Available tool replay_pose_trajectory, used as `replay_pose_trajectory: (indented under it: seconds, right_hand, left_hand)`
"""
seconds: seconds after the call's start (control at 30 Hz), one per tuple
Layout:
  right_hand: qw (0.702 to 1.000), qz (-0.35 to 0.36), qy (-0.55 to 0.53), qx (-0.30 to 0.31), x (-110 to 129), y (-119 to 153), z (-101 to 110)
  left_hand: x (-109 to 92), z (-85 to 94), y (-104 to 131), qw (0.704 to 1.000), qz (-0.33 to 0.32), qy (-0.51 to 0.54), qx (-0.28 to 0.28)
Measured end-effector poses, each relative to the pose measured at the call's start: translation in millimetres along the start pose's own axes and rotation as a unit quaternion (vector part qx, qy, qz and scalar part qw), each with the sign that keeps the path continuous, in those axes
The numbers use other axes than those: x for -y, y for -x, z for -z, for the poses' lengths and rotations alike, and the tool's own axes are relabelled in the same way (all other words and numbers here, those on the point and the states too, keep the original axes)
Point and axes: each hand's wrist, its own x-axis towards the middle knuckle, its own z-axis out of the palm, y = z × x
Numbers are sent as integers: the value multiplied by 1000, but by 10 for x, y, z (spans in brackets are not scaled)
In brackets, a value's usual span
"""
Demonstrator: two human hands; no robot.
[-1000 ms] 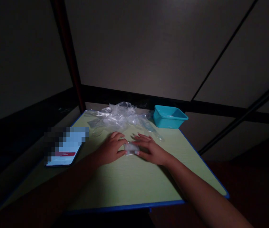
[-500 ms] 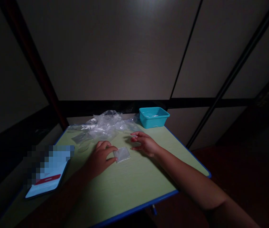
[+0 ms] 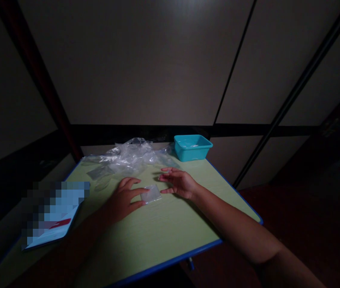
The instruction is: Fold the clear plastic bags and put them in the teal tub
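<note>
R hand off the packet, L hand on it.
A sec ago both your hands are on the small clear packet (image 3: 153, 195), mid-frame flat on the green table (image 3: 157, 236); now your left hand (image 3: 124, 200) alone touches it, thumb + index apart at its left side, can't tell if they pinch. Your right hand (image 3: 181, 185) is just right of it, fingers loosely spread, thumb tip close to the packet edge. Crumpled plastic (image 3: 132, 156) spreads behind, upper left of the hands; turquoise tub (image 3: 192, 154) stands R of it, contents hard to make out. Lit device (image 3: 52, 236), lower left, is partly pixelated. L forearm is dark, cut off at bottom of frame.
</note>
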Motion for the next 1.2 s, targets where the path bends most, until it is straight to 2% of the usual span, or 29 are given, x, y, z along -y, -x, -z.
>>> replay_pose_trajectory:
  seconds: [0.27, 0.47, 0.57, 0.8, 1.2]
  right_hand:
    - [1000, -10, 1, -8, -14, 11, -2]
    - [993, -90, 61, -42, 32, 4, 28]
    - [988, -123, 94, -17, 49, 14, 11]
    - [984, -144, 107, 21, 52, 19, 31]
    - [976, -127, 141, 109, -100, 10, -42]
  left_hand:
    - [35, -10, 10, 1000, 6, -23, 8]
    - [16, 7, 3, 997, 27, -50, 42]
    - [-21, 38, -5, 996, 52, -54, 55]
    - [-8, 12, -5, 995, 69, -42, 53]
    - [50, -51, 25, 996, 54, -47, 45]
